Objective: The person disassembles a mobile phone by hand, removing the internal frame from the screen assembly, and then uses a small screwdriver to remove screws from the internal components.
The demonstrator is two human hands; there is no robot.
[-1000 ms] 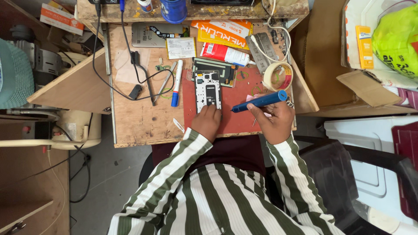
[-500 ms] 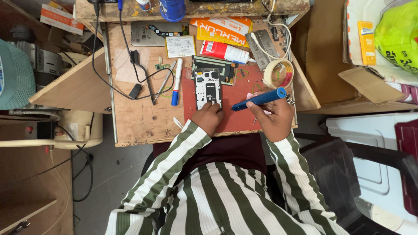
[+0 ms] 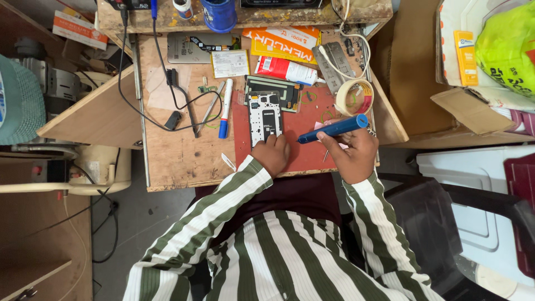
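An opened phone body (image 3: 264, 117), white inside, lies on a red mat (image 3: 304, 156) on a small wooden bench (image 3: 178, 156). My left hand (image 3: 273, 154) rests on the mat, fingers touching the phone's near end. My right hand (image 3: 352, 153) grips a blue pen-shaped electric screwdriver (image 3: 332, 129), tilted with its tip pointing left, just right of the phone. Striped green and white sleeves cover both arms.
A roll of tape (image 3: 354, 97), a red-and-white tube (image 3: 287, 71), a dark phone panel (image 3: 276, 89), a blue-tipped white pen (image 3: 224, 107), tweezers and a black cable (image 3: 167, 95) lie on the bench. A blue cup (image 3: 219, 13) stands on the back shelf. A plastic chair (image 3: 473, 195) stands to the right.
My right hand has lowered the blue screwdriver slightly toward the mat. The left hand stays at the phone's near end.
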